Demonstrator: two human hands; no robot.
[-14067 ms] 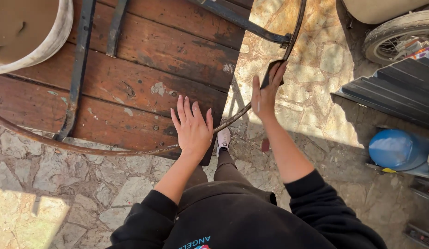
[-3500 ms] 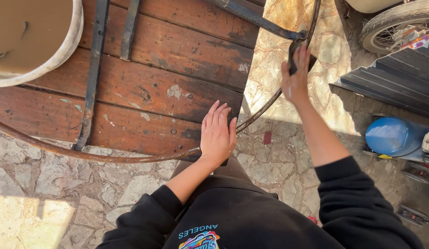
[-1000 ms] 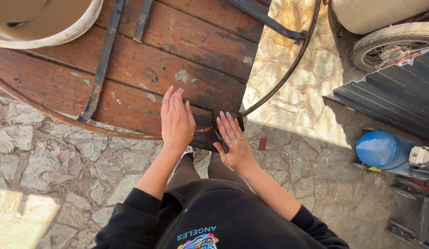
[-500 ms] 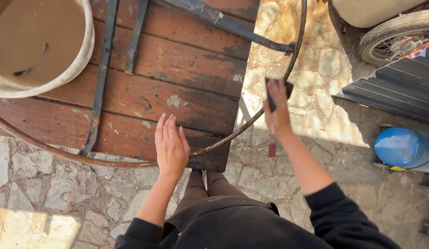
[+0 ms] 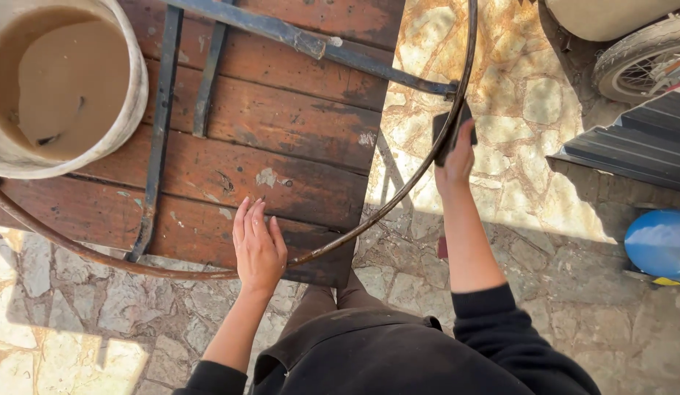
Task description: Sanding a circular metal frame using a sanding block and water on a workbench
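Two hands at work on this weathered wooden counter (image 5: 267, 132). Left hand (image 5: 258, 245) lies flat, fingers together, pressing the planks just inside the curved metal hoop (image 5: 420, 172) that rings the top. Right hand (image 5: 457, 153) has swung back out along the hoop from the near edge, where it sat beside the left a second ago, and now grips a small dark block (image 5: 451, 130) pressed against the rim. That puts a fresh stretch of hoop under the block. Pale bucket (image 5: 135, 88) of muddy water stands on the planks at far left; blue drum (image 5: 658, 241) sits well apart on the stone paving.
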